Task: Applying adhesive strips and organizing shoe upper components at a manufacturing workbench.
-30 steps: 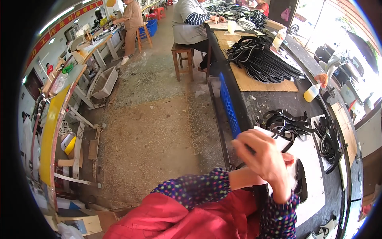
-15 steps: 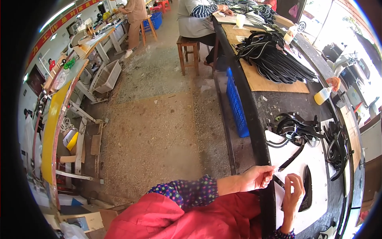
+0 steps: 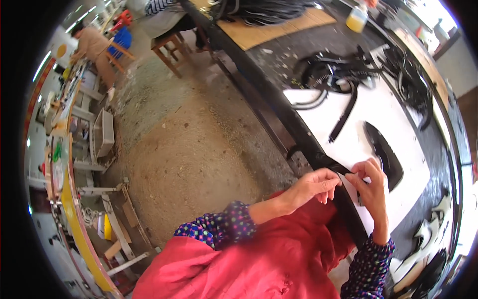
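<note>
My left hand [image 3: 314, 183] and my right hand [image 3: 372, 185] meet at the near edge of the dark workbench [image 3: 279, 99], fingertips pinching a thin black strip [image 3: 343, 172] between them. The strip lies over the edge of a white sheet [image 3: 403, 149] spread on the bench. On that sheet rest a black sole-shaped piece [image 3: 384, 154] just beyond my right hand and a straight black strap [image 3: 343, 114] farther away. My sleeves are dark with coloured dots, over a red apron.
A tangle of black straps [image 3: 343, 67] lies at the sheet's far end, with more black pieces [image 3: 428, 269] at the lower right. A yellowish bottle [image 3: 357, 17] stands farther along. Another person sits on a wooden stool [image 3: 169, 47]; someone else works at left benches [image 3: 89, 45].
My view has dropped and closed in on the bench. Both hands came down from in front of me to the sheet's near edge and now pinch the black strip together.
</note>
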A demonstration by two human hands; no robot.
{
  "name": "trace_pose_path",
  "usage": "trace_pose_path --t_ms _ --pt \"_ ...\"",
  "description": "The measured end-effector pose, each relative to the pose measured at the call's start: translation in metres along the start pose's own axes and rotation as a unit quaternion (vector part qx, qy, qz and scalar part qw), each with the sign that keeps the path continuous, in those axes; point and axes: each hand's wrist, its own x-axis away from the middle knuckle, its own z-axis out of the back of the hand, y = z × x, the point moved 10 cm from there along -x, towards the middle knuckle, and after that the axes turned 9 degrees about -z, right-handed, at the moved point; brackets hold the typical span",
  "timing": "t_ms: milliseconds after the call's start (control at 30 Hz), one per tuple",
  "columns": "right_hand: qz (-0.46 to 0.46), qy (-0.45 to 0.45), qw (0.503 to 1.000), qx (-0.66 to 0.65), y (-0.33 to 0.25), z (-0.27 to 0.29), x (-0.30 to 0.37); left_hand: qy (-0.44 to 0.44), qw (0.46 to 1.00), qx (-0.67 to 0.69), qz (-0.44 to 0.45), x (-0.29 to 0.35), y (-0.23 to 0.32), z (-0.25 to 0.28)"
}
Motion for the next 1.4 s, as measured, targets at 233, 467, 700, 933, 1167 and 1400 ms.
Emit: trace_pose_path --t_ms 233,467,700,933,1167,1400 --pt "-0.121 -0.035 0.939 -0.320 0.008 0.002 0.015 0.097 0.985 0.001 -0.146 0.014 0.048 -0.017" --pt "-0.120 -0.080 0.918 -0.368 0.005 -0.013 0.019 0.109 0.981 0.047 -0.154 0.005 0.040 -0.020" --pt "-0.057 -0.095 0.942 -0.317 -0.024 -0.016 0.018 0.138 0.966 -0.017 -0.218 0.011 0.080 -0.017" --pt "-0.126 -0.046 0.894 -0.428 -0.042 -0.029 0.016 0.127 0.974 -0.057 -0.177 0.028 0.100 -0.012" --pt "-0.144 -0.066 0.874 -0.460 -0.037 -0.041 0.017 0.120 0.973 -0.112 -0.162 0.033 0.103 -0.004" --pt "-0.135 -0.079 0.886 -0.437 -0.038 -0.047 0.021 0.184 0.948 -0.185 -0.182 0.039 0.109 0.003"
